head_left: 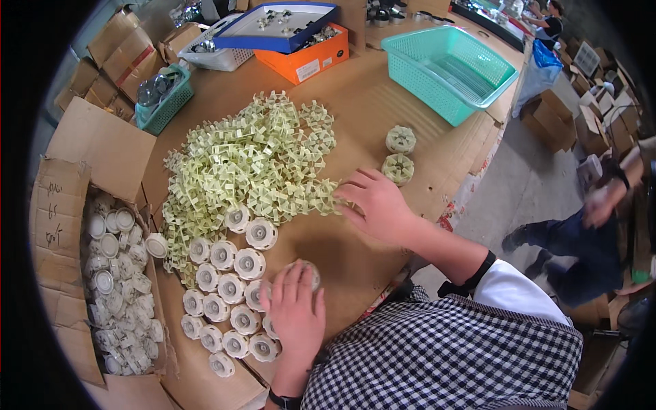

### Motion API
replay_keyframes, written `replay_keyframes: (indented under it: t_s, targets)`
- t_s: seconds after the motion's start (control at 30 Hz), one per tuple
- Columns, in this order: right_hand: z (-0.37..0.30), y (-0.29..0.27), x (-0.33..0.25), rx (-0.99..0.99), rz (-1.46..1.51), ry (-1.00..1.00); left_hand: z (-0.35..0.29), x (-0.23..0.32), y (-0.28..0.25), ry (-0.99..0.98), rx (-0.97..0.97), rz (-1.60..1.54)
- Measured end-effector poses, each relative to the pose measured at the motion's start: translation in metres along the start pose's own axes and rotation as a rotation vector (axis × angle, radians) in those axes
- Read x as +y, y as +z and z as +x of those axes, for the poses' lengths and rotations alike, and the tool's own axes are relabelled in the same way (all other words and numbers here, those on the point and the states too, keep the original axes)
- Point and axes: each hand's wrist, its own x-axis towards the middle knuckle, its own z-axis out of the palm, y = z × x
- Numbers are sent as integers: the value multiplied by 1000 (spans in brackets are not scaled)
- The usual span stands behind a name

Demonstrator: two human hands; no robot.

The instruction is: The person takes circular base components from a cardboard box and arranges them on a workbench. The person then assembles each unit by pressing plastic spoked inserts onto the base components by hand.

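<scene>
My left hand (295,311) closes over a white round plastic part (312,273), which shows between its fingers and thumb and is partly hidden. Just left of it stand rows of similar white round plastic caps (232,288), with round centres facing up. My right hand (379,207) reaches left with its fingers apart. Its fingertips touch the near right edge of a big pile of pale green plastic clips (253,154). Beyond that hand, two round parts with pale green pieces in them (398,169) stand one behind the other.
An open carton (63,273) full of white parts is at left. Farther back are a teal basket (164,102), a white basket (222,58), an orange box (307,61) under a blue tray (273,27), and a mint-green basket (447,75). Another person (581,246) is at right.
</scene>
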Motion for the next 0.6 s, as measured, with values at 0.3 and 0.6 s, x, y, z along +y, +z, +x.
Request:
replay_keyframes:
  t_s: [0.3,0.6]
  targets:
    - [-9,6,9,-31,-102,34,-5,9,5,135,-10,-165]
    - [0,-9,1,191,182,186,-14,6,4,102,29,-134]
